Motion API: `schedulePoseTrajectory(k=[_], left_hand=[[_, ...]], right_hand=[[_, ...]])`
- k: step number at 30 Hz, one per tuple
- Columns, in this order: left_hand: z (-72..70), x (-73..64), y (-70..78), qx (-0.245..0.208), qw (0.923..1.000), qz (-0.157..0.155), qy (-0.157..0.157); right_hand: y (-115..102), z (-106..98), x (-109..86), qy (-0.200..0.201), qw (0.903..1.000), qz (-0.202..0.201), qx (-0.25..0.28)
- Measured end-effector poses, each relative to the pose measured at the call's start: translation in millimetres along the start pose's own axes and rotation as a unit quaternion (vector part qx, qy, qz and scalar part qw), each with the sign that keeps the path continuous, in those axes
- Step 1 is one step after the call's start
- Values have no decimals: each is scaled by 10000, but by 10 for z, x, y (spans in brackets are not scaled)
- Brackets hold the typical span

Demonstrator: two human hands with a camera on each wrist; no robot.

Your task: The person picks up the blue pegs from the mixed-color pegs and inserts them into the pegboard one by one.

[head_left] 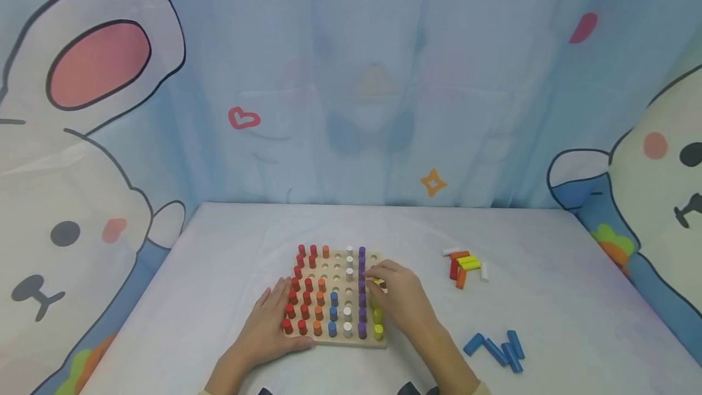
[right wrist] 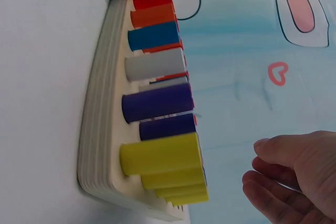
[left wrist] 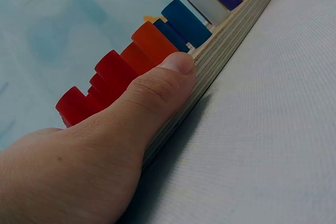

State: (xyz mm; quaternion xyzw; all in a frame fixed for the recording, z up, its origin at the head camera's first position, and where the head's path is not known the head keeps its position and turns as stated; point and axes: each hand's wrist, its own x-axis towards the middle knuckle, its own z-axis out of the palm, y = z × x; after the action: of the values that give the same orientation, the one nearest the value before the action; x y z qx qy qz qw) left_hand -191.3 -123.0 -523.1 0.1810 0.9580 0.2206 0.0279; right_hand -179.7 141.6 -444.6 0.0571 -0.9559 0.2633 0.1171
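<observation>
A wooden peg board holds columns of coloured pegs: red pegs, orange pegs, blue pegs, white pegs, purple pegs and yellow pegs. My left hand rests against the board's near left corner, fingers stretched along the left side. In the left wrist view its thumb presses the front edge. My right hand hovers over the right column, by the yellow pegs. The right wrist view shows its fingers loosely bent, with nothing visible between them.
Right of the board lies a small pile of loose pegs: yellow pegs, orange, red and white ones. Nearer the front right, several loose blue pegs lie on the white table cover. A printed curtain hangs behind.
</observation>
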Motion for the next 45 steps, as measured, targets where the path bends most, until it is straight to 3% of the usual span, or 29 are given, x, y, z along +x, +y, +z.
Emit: schedulePoseTrajectory(k=[8, 31, 45], left_hand=[[0, -23, 6, -106, 9999, -114, -40], [-4, -28, 26, -129, 9998, -145, -34], [-8, -36, 22, -112, 9999, -85, 16]], right_hand=[[100, -122, 2, 224, 9994, -132, -228], [331, -393, 21, -87, 9980, 463, -432], [571, -643, -29, 176, 9982, 383, -429]])
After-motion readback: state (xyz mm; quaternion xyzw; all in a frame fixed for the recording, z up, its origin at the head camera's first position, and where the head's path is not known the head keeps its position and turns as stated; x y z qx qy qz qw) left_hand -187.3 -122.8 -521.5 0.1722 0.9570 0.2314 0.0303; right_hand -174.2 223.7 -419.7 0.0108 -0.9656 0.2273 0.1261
